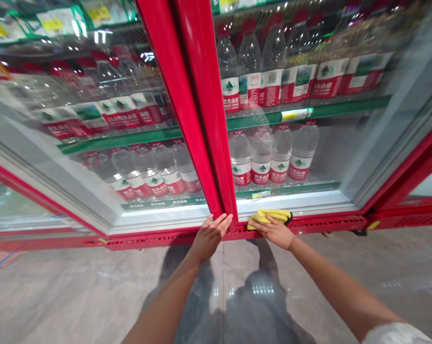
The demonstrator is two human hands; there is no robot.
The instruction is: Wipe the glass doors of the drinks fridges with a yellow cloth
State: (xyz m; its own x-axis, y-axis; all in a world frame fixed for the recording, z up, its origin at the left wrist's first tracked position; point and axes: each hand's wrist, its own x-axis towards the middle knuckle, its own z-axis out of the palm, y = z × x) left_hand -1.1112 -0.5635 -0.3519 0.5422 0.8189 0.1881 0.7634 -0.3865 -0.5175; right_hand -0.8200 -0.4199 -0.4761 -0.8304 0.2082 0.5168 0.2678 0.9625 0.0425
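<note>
My right hand [274, 232] presses a folded yellow cloth [265, 216] with a dark edge against the bottom of the right glass door. Its fingers lie over the cloth. Close by on the left, my left hand [211, 235] rests with its fingers stretched out on the lower end of the red door frame [207, 110], where the two doors meet. Nothing shows in that hand. Behind the right door's glass, water bottles [260, 165] with red-and-white labels stand on the lower shelf.
More bottles [158, 177] stand behind the left door, and others fill the shelves above. A red vented base panel [316, 223] runs under the doors. Shiny grey floor tiles [94, 296] lie below, with dark reflections. Another red-framed cooler [409, 191] adjoins on the right.
</note>
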